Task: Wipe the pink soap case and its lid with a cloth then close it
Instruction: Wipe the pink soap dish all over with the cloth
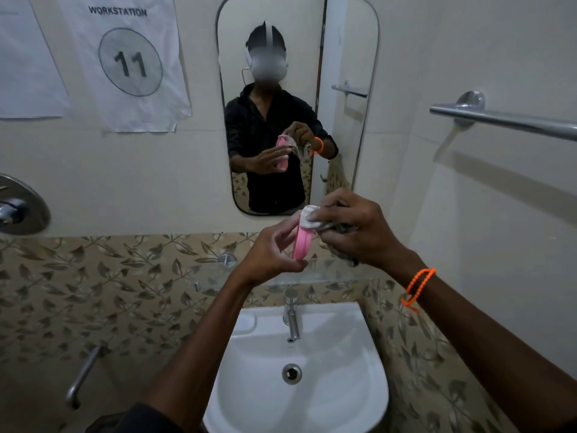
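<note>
My left hand point(271, 254) holds a pink soap case part point(302, 244) on edge, above the sink and in front of the mirror. I cannot tell whether it is the case or the lid. My right hand point(359, 232) grips a bunched grey-white cloth point(310, 220) and presses it against the top of the pink part. Most of the cloth is hidden inside my right fist, with a bit hanging below. An orange bead band circles my right wrist. No second pink part is in sight.
A white sink point(343, 370) with a chrome tap point(292, 317) is right below my hands. The mirror point(343, 57) reflects a person. A towel rail point(505, 120) juts out on the right wall. A shower valve point(18, 204) and pipe point(82, 376) are at left.
</note>
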